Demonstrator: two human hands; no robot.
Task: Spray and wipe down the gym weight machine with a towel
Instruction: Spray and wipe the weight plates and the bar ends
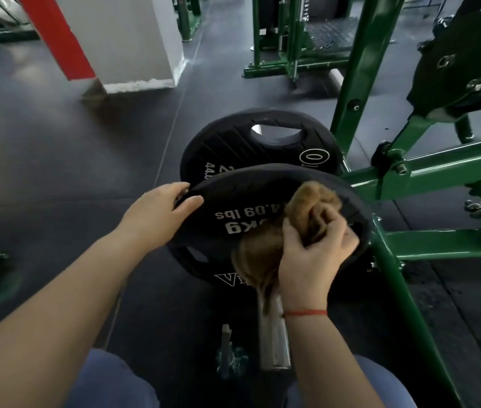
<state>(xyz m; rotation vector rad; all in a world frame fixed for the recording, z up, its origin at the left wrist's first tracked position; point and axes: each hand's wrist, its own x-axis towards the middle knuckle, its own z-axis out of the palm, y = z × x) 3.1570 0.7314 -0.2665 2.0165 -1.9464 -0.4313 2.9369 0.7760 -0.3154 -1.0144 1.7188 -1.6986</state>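
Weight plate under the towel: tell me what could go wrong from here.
The left hand curls its fingers over the rim of the near plate, close to the plate behind; a shift could pinch them.
The towel, bunched in the right hand, trails over the steel bar and might snag.
The near plate looks tilted; wiping may rock it.

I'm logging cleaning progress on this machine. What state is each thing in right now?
Front plate: on the sleeve, tilted, towel against its face.
Rear plate: upright behind it, no hand on it.
Towel: bunched, pressed on front plate.
Left hand: grips front plate's rim.
Right hand: holds towel.
Sleeve: outer end bare.
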